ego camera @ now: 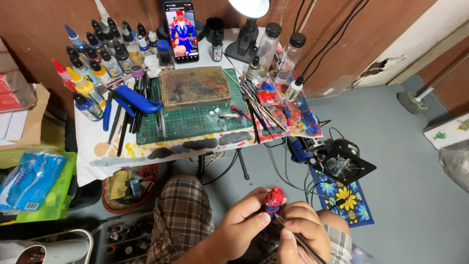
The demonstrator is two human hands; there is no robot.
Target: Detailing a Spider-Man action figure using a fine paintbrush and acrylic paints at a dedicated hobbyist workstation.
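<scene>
My left hand [242,222] grips a small red and blue figure [274,198] over my lap, thumb and fingers around its lower body. My right hand [303,234] holds a thin paintbrush [299,238], and the brush tip touches the figure's blue midsection. Both hands sit low in the view, above my plaid shorts [181,215]. The figure's legs are hidden behind my fingers.
A small table [97,156] ahead carries a green cutting mat [195,122], a stained wet palette [194,87], several paint bottles [100,58], brushes [256,105], blue pliers [132,100], and a phone [181,30] with a reference picture. A black fan [344,164] stands on the floor to the right.
</scene>
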